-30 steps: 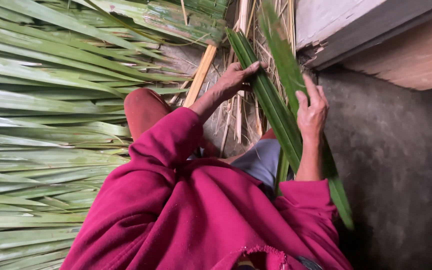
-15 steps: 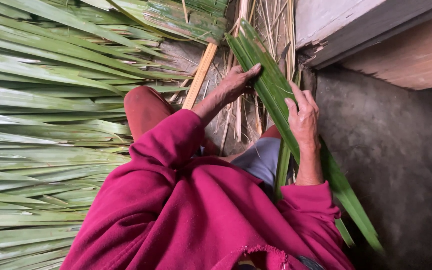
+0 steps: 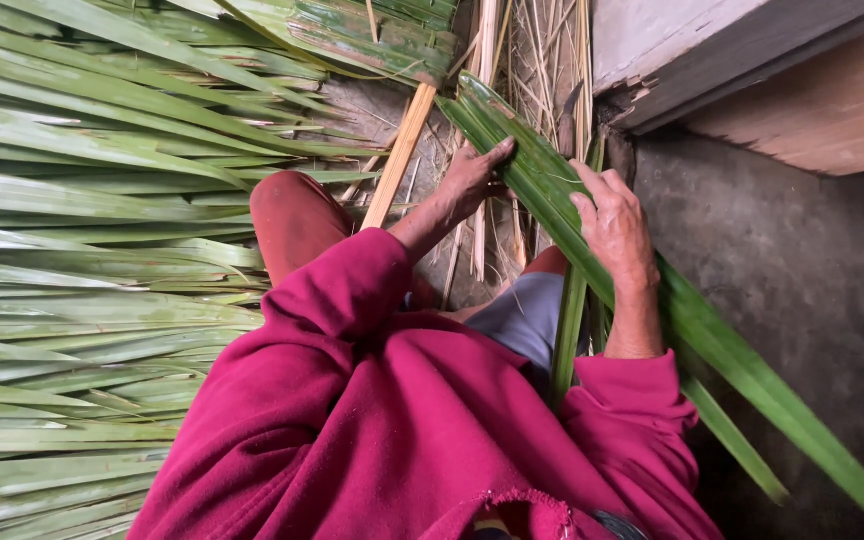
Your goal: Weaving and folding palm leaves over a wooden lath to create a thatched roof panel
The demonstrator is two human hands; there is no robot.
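A long green palm leaf strip (image 3: 712,340) runs diagonally from the upper middle down to the lower right. My left hand (image 3: 472,180) pinches its upper part, thumb and fingers closed on the leaf edge. My right hand (image 3: 614,228) lies over the same strip a little lower, fingers curled on it. A second narrower green strip (image 3: 569,330) hangs down under my right wrist toward my lap. I wear a magenta sweater (image 3: 402,430).
A thick pile of long green palm leaves (image 3: 92,250) fills the left side. Dry straw and pale split sticks (image 3: 400,155) lie ahead on the ground. A grey concrete floor (image 3: 802,300) and a wooden step edge (image 3: 752,60) are on the right.
The leaf strip has swung clockwise, its lower end sweeping out to the lower right. My right hand shifted slightly left and down along it; my left hand stayed near its upper part.
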